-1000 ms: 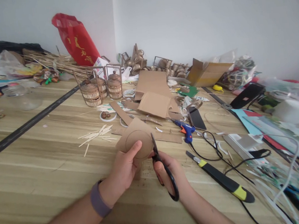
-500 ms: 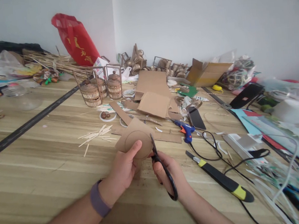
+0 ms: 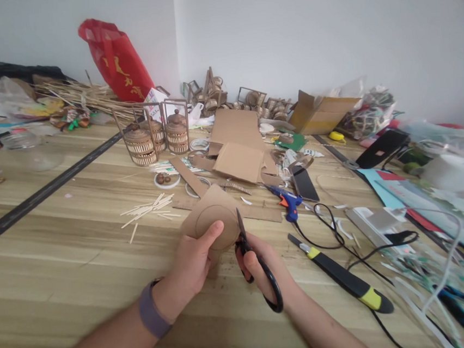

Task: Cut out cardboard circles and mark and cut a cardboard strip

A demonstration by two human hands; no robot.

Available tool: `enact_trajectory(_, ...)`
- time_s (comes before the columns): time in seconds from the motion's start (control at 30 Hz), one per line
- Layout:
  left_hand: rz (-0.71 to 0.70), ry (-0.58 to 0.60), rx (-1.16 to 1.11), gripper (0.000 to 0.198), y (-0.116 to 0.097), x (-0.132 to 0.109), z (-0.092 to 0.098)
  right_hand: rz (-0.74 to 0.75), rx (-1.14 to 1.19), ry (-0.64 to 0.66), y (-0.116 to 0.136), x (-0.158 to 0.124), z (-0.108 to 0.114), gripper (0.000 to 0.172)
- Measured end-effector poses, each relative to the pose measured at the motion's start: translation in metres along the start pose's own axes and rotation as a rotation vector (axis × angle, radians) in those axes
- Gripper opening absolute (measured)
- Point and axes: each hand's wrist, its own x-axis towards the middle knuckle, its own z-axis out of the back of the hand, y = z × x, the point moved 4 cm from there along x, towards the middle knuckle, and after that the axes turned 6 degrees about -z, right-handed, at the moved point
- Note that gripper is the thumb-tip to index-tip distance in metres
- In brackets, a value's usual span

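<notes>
Between the thumb and fingers of my left hand (image 3: 195, 259) is a piece of brown cardboard (image 3: 212, 206) with a circle drawn on it. The thumb presses on its face; the other fingers are hidden behind it. My right hand (image 3: 267, 263) is closed round the handles of black scissors (image 3: 270, 280). The scissor blades point up and lie at the right edge of the cardboard, beside the drawn line. Behind the cardboard are a cardboard strip (image 3: 189, 175) and a white tape ring (image 3: 167, 181) with small brown beads inside.
Right of my hands lie a utility knife (image 3: 340, 275), a blue glue gun (image 3: 288, 201) with its cable and a phone (image 3: 304, 183). Thin sticks (image 3: 149, 208) are scattered at the left. Small lidded baskets (image 3: 141, 144) stand behind, near cardboard sheets (image 3: 239, 162) and a red bag (image 3: 117, 64).
The scissors and my right hand have shifted slightly right and down. The cardboard has moved a little to the right in my left hand's grip.
</notes>
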Motion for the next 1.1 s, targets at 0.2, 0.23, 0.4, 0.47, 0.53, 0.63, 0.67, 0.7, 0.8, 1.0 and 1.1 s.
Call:
enact_trajectory(0.2, 0.018, -0.076, -0.014, 0.048, -0.004, -0.004, -0.003, -0.037, 0.011, -0.030, -0.002, -0.001, -0.001, 0.073)
enact_trajectory(0.23, 0.021, -0.078, -0.008, 0.049, -0.004, -0.004, -0.003, -0.045, 0.013, -0.032, -0.002, -0.001, -0.001, 0.074)
enact_trajectory(0.4, -0.016, -0.047, -0.040, 0.051, -0.006, -0.003, -0.005, -0.044, 0.036, -0.031, -0.004, -0.001, -0.003, 0.074)
enact_trajectory(0.47, -0.033, -0.028, -0.055, 0.051, -0.006, -0.003, -0.007, -0.044, 0.042, -0.033, -0.004, -0.001, -0.003, 0.072)
enact_trajectory(0.53, -0.033, -0.023, -0.051, 0.050, -0.005, -0.003, -0.007, -0.047, 0.039, -0.035, -0.004, -0.001, -0.004, 0.073)
enact_trajectory(0.63, -0.016, -0.027, -0.032, 0.045, -0.003, -0.001, -0.003, -0.058, 0.025, -0.026, -0.001, 0.000, -0.002, 0.074)
enact_trajectory(0.67, -0.027, -0.029, -0.014, 0.042, -0.004, 0.000, -0.001, -0.068, 0.013, -0.013, 0.000, 0.001, -0.001, 0.074)
enact_trajectory(0.7, -0.047, -0.028, 0.006, 0.039, -0.006, 0.003, 0.001, -0.081, -0.004, 0.009, 0.002, 0.002, 0.001, 0.073)
enact_trajectory(0.8, -0.165, -0.033, 0.047, 0.028, -0.023, 0.013, 0.004, -0.129, -0.075, 0.112, 0.007, 0.005, 0.010, 0.064)
enact_trajectory(1.0, -0.348, -0.168, 0.053, 0.032, -0.065, 0.020, 0.025, -0.242, -0.606, 0.215, 0.003, 0.002, 0.036, 0.022)
enact_trajectory(1.1, -0.355, -0.115, 0.534, 0.048, -0.066, 0.015, 0.042, -0.306, -0.802, 0.181, -0.006, -0.002, 0.045, 0.048)
